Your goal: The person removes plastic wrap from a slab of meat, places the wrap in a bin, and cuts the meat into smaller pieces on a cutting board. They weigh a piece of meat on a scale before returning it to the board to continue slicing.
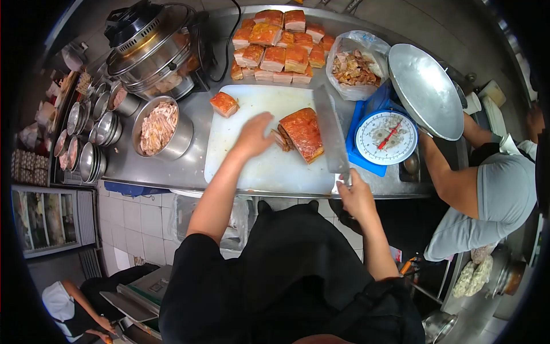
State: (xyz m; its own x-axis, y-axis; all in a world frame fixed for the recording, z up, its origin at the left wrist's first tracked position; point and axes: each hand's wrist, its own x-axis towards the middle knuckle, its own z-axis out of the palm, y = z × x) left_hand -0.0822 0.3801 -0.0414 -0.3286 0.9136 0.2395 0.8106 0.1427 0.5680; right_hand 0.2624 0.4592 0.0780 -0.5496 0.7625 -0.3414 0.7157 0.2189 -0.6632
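A slab of crispy roast pork belly (302, 135) with browned skin lies on the white cutting board (240, 180). My left hand (252, 136) is just left of it over the board, fingers stretched out and slightly blurred. Small pork trimmings (282, 140) lie between that hand and the slab. In my right hand (358, 199) is the handle of a large cleaver (330, 135), its broad blade pointing away from me along the slab's right side. A smaller pork piece (224, 105) sits at the board's upper left.
Stacked pork blocks (275, 54) stand behind the board. A bag of scraps (356, 66), a blue scale (372, 169) and a metal wok (427, 92) are to the right, beside a co-worker (487, 195). Leftward are a pot of sliced meat (160, 129) and a glass-bowl cooker (154, 54).
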